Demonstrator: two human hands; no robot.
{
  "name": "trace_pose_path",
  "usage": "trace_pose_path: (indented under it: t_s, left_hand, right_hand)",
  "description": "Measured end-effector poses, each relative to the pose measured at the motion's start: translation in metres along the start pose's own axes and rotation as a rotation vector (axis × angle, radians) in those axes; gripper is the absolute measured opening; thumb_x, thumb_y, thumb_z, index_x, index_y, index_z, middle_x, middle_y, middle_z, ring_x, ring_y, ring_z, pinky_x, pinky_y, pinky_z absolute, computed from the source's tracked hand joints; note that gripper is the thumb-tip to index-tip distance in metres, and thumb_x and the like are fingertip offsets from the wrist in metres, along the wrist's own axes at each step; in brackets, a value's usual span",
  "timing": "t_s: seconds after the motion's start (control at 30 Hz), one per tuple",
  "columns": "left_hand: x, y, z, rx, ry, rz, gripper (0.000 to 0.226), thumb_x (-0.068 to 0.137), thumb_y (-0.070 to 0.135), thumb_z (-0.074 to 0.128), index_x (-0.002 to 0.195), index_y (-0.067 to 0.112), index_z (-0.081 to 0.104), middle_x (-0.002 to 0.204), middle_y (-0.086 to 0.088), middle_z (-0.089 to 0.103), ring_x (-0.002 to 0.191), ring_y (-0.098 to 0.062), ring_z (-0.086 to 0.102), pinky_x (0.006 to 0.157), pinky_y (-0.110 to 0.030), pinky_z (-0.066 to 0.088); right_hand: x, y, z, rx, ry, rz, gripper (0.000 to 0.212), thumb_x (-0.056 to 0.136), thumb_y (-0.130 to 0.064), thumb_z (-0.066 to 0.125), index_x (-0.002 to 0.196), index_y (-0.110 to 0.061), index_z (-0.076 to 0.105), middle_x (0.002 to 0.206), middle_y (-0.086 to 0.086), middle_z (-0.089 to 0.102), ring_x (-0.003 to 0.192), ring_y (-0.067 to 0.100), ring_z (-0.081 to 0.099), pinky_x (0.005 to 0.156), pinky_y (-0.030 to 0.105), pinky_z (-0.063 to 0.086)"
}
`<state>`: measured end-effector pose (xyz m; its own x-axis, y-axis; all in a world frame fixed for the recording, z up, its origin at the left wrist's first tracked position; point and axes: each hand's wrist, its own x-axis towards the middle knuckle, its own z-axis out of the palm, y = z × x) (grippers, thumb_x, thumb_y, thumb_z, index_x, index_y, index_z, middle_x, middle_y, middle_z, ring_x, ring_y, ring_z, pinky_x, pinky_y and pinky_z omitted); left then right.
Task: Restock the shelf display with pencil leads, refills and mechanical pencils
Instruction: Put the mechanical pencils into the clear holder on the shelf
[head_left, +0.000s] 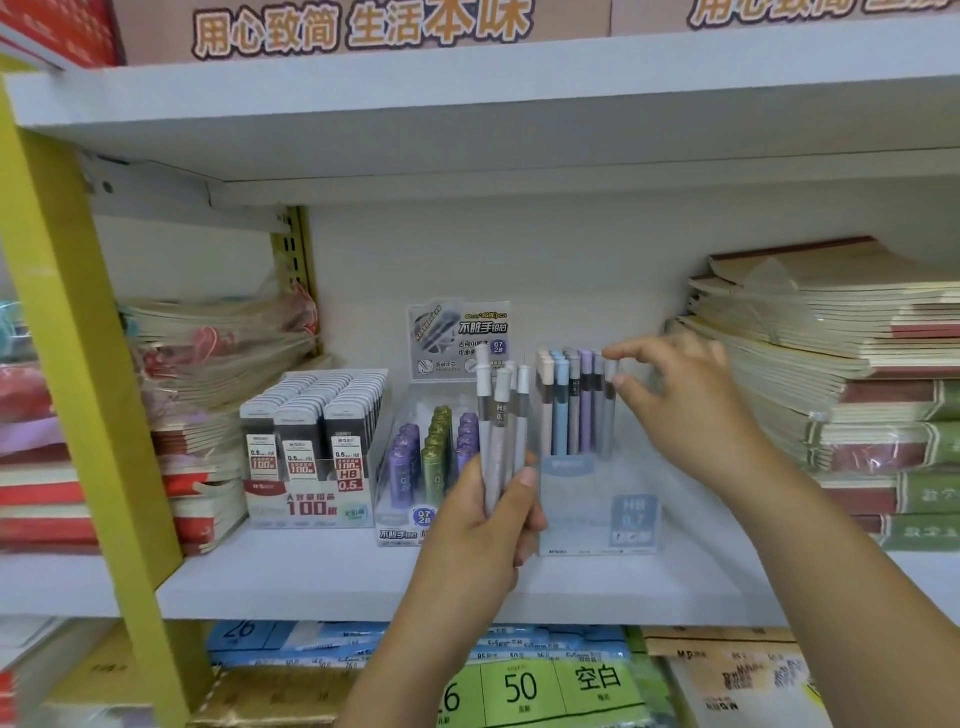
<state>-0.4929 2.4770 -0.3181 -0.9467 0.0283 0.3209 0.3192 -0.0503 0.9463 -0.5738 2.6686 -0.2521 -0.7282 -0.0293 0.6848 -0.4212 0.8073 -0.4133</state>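
On the shelf, 12 o'clock ahead: the clear pencil holder (597, 519) stands with the lead-tube tray (415, 467) at its 9 o'clock and a notebook stack (841, 364) at its 3 o'clock.
Task item: a row of pencils (566, 405) stands upright at the back of the holder. The front section looks unfilled from here.
Left grip (488, 514): clenched round a bundle of mechanical pencils (501, 415), caps up, just in front of the tray.
Right grip (691, 400): thumb and forefinger look pinched on the cap end of the grey pencil (609, 410) at the row's 3 o'clock end. It's blurred, so that's my best reading.
Risk, bundle: I'm holding it by the lower half only. Loosen the fingers to feed one across and the rest may slide out and roll off the shelf front at 6 o'clock.
Risk, holder: it looks like light plastic. A sideways tug on the grey pencil could tilt it or fan the row over.
Risk, tray: the bundle sits close to the tubes, and a swing toward 9 o'clock could knock them.
Risk, grade: the holder label reads HB 0.7. I can't fully read the bundle's print, so a mis-slot is possible.
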Motion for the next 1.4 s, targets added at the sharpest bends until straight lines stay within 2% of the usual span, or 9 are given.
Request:
trace_pose_path:
  t_s: [0.1,0.2,0.33,0.4,0.53,0.67,0.77,0.93,1.4]
  left_hand:
    - [0.0,0.001,-0.002,-0.022,-0.02,-0.009,0.015,0.1,0.036,0.052,0.092,0.038,0.065,0.071,0.005,0.061,0.049,-0.005,0.042,0.043,-0.016,0.032]
    - [-0.002,0.004,-0.004,-0.054,-0.042,-0.018,0.013,0.099,0.038,0.055,0.094,0.034,0.066,0.074,0.003,0.063,0.05,-0.006,0.042,0.043,-0.016,0.032]
    - [-0.004,0.007,-0.006,-0.095,-0.071,-0.014,0.012,0.097,0.037,0.059,0.101,0.031,0.068,0.075,0.002,0.065,0.051,-0.007,0.042,0.043,-0.015,0.031]
    - [-0.004,0.008,-0.006,-0.093,-0.082,-0.005,0.013,0.097,0.036,0.06,0.105,0.027,0.067,0.075,0.001,0.065,0.051,-0.007,0.042,0.043,-0.015,0.031]
    - [-0.006,0.01,-0.003,-0.08,-0.099,0.005,0.009,0.097,0.036,0.061,0.102,0.033,0.068,0.078,0.001,0.069,0.052,-0.008,0.048,0.043,-0.016,0.033]
    - [-0.007,0.008,-0.006,-0.048,-0.069,0.001,0.009,0.096,0.039,0.059,0.096,0.036,0.068,0.074,0.003,0.068,0.05,-0.007,0.048,0.043,-0.018,0.032]
    - [-0.005,0.005,-0.011,-0.009,-0.007,-0.018,0.014,0.097,0.041,0.058,0.088,0.044,0.067,0.063,0.01,0.059,0.049,-0.004,0.04,0.044,-0.017,0.031]
    - [-0.003,0.001,-0.012,0.002,0.013,-0.027,0.02,0.098,0.051,0.053,0.083,0.045,0.066,0.061,0.015,0.052,0.048,-0.004,0.041,0.043,-0.016,0.031]
    - [0.001,-0.004,-0.008,-0.084,-0.003,-0.062,0.024,0.102,0.034,0.051,0.087,0.034,0.069,0.068,0.004,0.054,0.048,-0.008,0.039,0.04,-0.018,0.029]
  right_hand:
    - [-0.001,-0.001,-0.002,0.031,-0.086,0.058,0.031,0.098,-0.03,0.049,0.124,-0.045,0.054,0.12,-0.002,0.048,0.121,0.013,0.028,0.091,0.027,0.023]
    - [-0.01,-0.011,-0.007,0.058,-0.001,-0.009,0.035,0.1,-0.027,0.047,0.133,-0.037,0.052,0.126,-0.005,0.048,0.123,0.008,0.028,0.093,0.019,0.02]
    - [-0.028,-0.041,-0.016,0.319,-0.011,-0.101,0.023,0.092,-0.039,0.053,0.113,-0.039,0.064,0.096,-0.021,0.066,0.092,-0.009,0.054,0.074,0.013,0.037]
    - [-0.035,-0.055,-0.018,0.571,-0.146,-0.032,0.021,0.088,-0.04,0.063,0.109,-0.036,0.064,0.082,-0.015,0.073,0.08,-0.007,0.063,0.073,0.019,0.044]
    - [-0.041,-0.064,-0.016,0.717,-0.212,0.048,0.026,0.085,-0.027,0.071,0.108,-0.031,0.06,0.072,-0.004,0.072,0.066,0.002,0.063,0.068,0.026,0.045]
    - [-0.032,-0.056,-0.026,0.852,0.086,0.075,0.021,0.09,-0.013,0.063,0.099,-0.031,0.055,0.072,-0.005,0.07,0.063,0.007,0.064,0.056,0.025,0.046]
    - [-0.023,-0.042,-0.044,0.64,0.295,-0.088,0.026,0.089,-0.021,0.058,0.1,-0.043,0.05,0.079,-0.012,0.065,0.068,0.003,0.058,0.059,0.021,0.046]
    - [-0.019,-0.019,-0.033,0.271,0.117,-0.072,0.028,0.091,-0.022,0.06,0.103,-0.042,0.045,0.085,-0.01,0.064,0.07,0.014,0.057,0.065,0.041,0.048]
    - [-0.02,-0.011,-0.02,0.173,0.033,-0.122,0.036,0.091,-0.02,0.058,0.103,-0.045,0.035,0.081,-0.013,0.062,0.077,0.001,0.054,0.06,0.022,0.039]
